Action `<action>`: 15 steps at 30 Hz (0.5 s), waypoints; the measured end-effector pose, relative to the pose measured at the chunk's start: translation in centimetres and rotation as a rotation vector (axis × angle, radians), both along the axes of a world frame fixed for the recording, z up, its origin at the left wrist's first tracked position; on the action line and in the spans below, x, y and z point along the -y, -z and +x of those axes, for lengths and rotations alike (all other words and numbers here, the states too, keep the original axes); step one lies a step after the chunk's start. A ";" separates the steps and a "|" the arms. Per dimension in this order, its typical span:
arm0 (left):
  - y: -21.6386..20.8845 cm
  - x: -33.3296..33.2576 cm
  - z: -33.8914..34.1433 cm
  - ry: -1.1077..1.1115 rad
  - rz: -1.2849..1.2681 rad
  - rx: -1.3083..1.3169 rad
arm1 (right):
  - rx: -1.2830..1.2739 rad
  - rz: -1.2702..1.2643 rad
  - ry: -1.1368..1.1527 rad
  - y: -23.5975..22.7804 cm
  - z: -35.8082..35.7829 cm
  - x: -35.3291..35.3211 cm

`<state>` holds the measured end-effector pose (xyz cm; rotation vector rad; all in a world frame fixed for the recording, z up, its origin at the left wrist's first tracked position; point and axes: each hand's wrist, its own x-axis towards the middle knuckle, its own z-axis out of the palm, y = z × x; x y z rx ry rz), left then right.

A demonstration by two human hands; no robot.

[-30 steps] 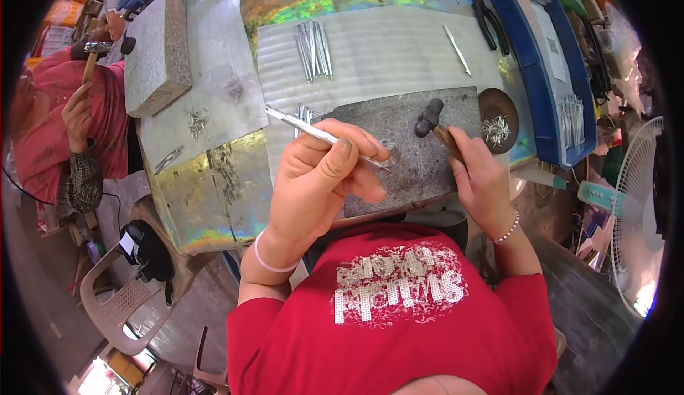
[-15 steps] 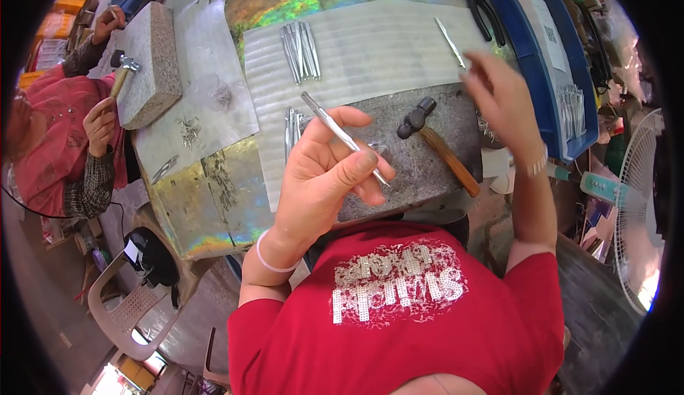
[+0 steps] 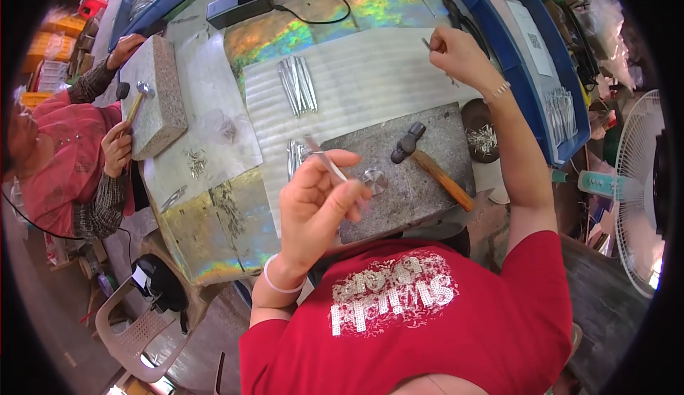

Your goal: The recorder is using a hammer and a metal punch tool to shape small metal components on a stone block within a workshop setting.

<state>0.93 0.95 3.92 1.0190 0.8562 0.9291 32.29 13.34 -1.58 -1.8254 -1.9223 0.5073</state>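
My left hand (image 3: 310,209) pinches a slim silver metal tool (image 3: 328,161), smeared by motion, above the near left of a dark stone slab (image 3: 427,202). My right hand (image 3: 459,56) is closed round a thin silver rod (image 3: 427,43), over the far right of the white foam sheet (image 3: 356,67). A ball-peen hammer (image 3: 436,172) with a wooden handle lies on the slab, near a shiny round piece (image 3: 374,180). Bundles of similar silver tools (image 3: 297,86) rest on the foam. A dark bowl (image 3: 469,113) of small silver pins stands right of the slab.
At the left a co-worker holds a small hammer (image 3: 134,106) by a pale stone block (image 3: 167,103). A blue tray (image 3: 513,110) with silver tools lines the right, beside dark-handled pliers (image 3: 453,11). A white fan (image 3: 638,202) stands farther right; a dark box (image 3: 239,6) trails a cable.
My right hand has moved up and left and picked the thin rod off the foam. My left hand still pinches its tool. The whole view has shifted slightly downward.
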 end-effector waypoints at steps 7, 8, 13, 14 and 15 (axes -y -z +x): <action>0.2 0.2 0.1 0.230 0.068 -0.019 | -0.867 -0.351 -0.156 -8.5 -5.9 10.2; 0.3 0.3 0.5 0.231 0.062 -0.018 | -0.918 -0.429 -0.158 -8.5 -6.2 11.2; 0.9 0.9 2.0 0.194 0.181 -0.025 | -1.096 -0.495 -0.142 -8.1 -8.3 14.7; 0.8 1.2 2.3 0.194 0.177 -0.031 | -1.102 -0.499 -0.142 -8.1 -8.6 15.1; 0.7 1.5 2.6 0.172 0.121 0.036 | -1.095 -0.428 -0.125 -8.0 -9.2 15.5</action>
